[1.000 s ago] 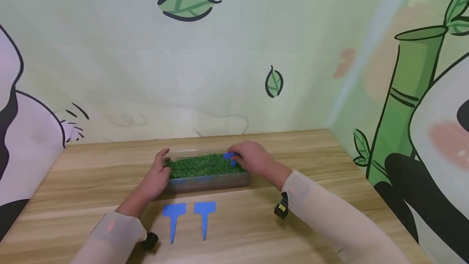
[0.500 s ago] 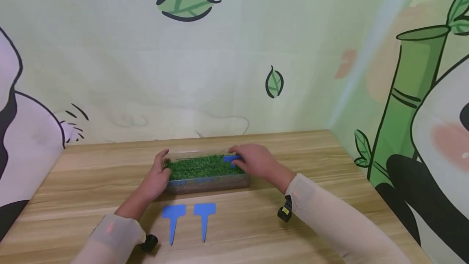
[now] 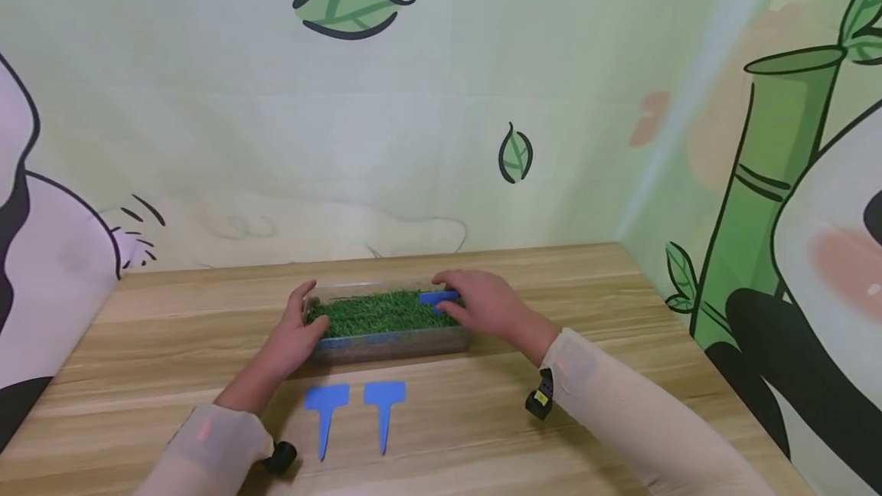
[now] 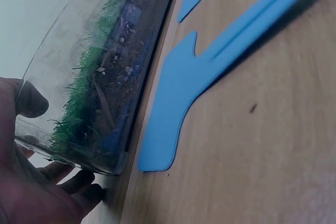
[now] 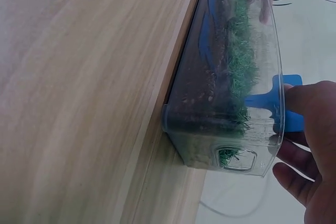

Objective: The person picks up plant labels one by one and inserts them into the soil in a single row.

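A clear plastic box (image 3: 393,350) holds dark soil topped with green grass (image 3: 372,312). My left hand (image 3: 292,335) grips its left end, thumb over the rim and fingers outside the end wall in the left wrist view. At the right end my right hand (image 3: 485,305) pinches the head of a blue T-shaped plant label (image 5: 274,98), whose stem points down into the grass. Part of that label's head is hidden by the thumb. Two more blue plant labels, a left one (image 3: 326,404) and a right one (image 3: 385,400), lie flat in front of the box, stems toward me.
The box stands on a wood-grain table (image 3: 482,419). Behind it rises a pale green backdrop (image 3: 386,136) printed with leaves, and a bamboo print (image 3: 772,151) is at the right. A black wrist camera (image 3: 280,458) hangs beside the left sleeve.
The blue label in my right hand has sunk lower into the grass. My right hand has shifted slightly right. My left thumb has moved a little over the box rim.
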The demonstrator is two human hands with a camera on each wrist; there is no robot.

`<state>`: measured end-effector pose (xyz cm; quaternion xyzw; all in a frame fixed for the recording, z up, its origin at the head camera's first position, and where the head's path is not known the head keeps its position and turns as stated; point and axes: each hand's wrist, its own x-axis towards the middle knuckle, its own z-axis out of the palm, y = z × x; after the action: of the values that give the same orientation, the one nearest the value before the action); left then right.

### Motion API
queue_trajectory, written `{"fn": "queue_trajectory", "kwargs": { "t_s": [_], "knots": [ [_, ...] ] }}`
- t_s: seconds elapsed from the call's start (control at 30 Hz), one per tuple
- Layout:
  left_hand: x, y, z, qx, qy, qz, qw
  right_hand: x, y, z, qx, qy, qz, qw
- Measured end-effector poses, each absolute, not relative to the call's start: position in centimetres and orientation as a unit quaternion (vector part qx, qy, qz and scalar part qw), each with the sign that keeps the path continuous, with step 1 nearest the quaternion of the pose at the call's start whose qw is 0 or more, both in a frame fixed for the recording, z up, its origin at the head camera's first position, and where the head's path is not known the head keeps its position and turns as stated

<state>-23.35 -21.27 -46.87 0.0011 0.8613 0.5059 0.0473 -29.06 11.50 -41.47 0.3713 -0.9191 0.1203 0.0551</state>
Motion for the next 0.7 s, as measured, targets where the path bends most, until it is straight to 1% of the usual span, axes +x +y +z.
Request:
{"fn": "queue_trajectory", "kwargs": {
  "t_s": [0.27, 0.47, 0.7],
  "knots": [
    [-23.33, -21.33, -46.75, -0.014, 0.869, 0.492, 0.046, -29.17, 11.94, -41.89, 0.371, -0.917, 0.127, 0.077],
    [-23.30, -21.39, -46.82, -0.022, 0.876, 0.480, 0.038, -29.12, 12.22, -42.00, 0.375, -0.913, 0.135, 0.083],
    [-23.27, -21.46, -46.98, -0.009, 0.875, 0.483, 0.029, -28.94, 12.44, -42.06, 0.381, -0.909, 0.131, 0.106]
  ]
}}
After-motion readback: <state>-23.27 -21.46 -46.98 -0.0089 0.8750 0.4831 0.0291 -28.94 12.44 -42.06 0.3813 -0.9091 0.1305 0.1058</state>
